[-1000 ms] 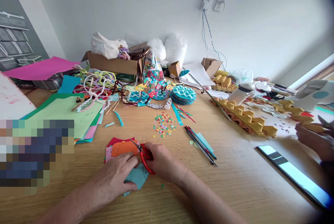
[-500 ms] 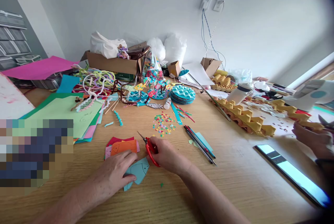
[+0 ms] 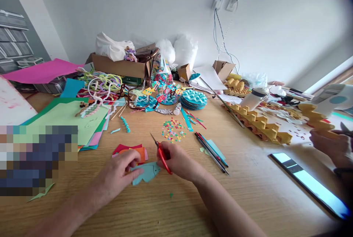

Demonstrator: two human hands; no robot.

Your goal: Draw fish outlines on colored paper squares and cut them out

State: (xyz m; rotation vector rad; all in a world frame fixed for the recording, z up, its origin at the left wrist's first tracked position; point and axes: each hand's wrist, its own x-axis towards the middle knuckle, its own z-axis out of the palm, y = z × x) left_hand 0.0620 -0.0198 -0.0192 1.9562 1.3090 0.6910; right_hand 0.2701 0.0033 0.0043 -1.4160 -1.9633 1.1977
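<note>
The blue paper fish [image 3: 150, 174] is in the lower middle of the frame, between the two hands. Its long axis goes nearly left to right, with the drawn head on the right. The left hand [image 3: 117, 169] is nearer, its thumb over the left end; I cannot tell if its fingers grip the paper. The right hand [image 3: 178, 161] grasps the red scissors [image 3: 163, 159], just beside the head, blades toward upper left.

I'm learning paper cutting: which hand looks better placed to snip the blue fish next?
Probably the right hand: it holds the scissors beside the blue fish; the left hand, at the fish's other end, holds none.
</note>
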